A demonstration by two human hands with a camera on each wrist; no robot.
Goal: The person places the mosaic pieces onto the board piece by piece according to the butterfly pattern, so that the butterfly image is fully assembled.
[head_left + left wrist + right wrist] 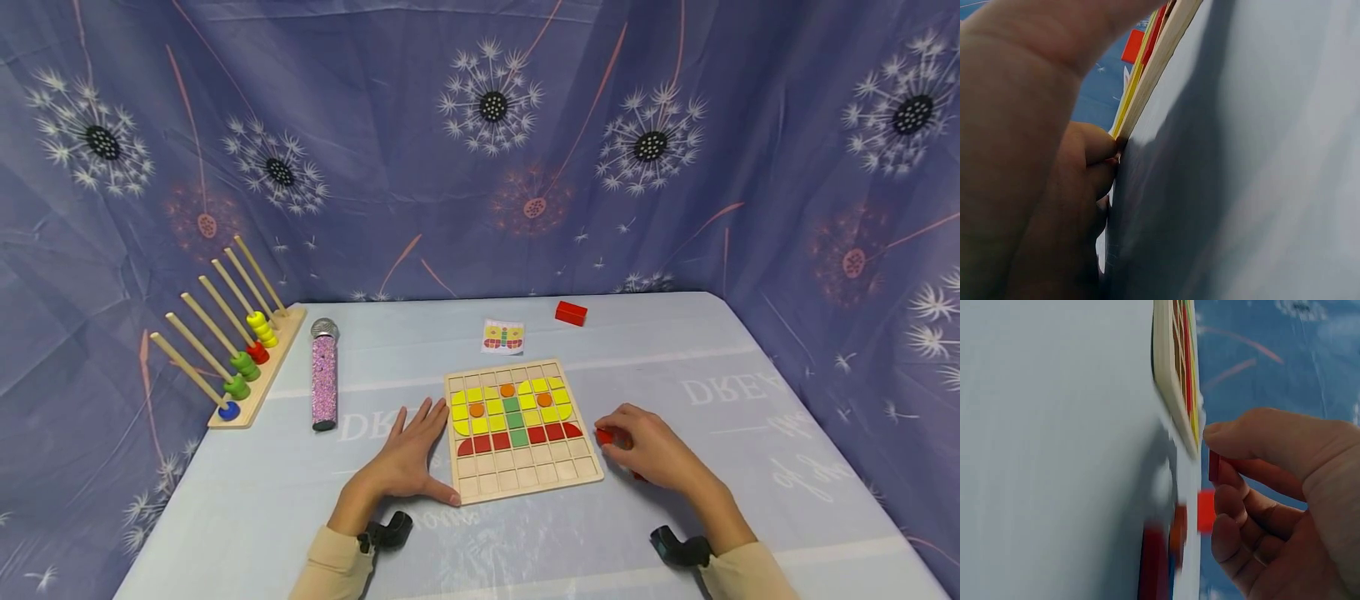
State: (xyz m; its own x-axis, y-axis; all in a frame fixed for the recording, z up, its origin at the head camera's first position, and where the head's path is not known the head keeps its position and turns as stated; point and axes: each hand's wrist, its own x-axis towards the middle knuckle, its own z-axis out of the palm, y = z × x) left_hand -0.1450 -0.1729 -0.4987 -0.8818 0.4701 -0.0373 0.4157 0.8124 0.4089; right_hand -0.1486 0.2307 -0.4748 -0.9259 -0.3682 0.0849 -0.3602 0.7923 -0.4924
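A wooden grid board [517, 477] lies on the table with yellow, orange, green and red tiles set in a butterfly pattern. At its left side rests my left hand [405, 454], fingers spread and thumb touching the lower left corner. In the left wrist view the fingertips meet the wooden edge [1154, 72]. Just right of the board, my right hand [652, 446] pinches a small red tile [1214, 466] between thumb and fingers, above the table. Loose red [1154, 562] and orange [1178, 534] pieces lie below that hand, largely covered by it in the head view.
Behind the board lie a butterfly picture card [503, 337] and a red block [572, 313]. A glittery pink microphone [324, 379] lies to the left, beside a wooden peg stand [258, 390] with coloured beads. A dandelion-print curtain [375, 150] hangs behind the table.
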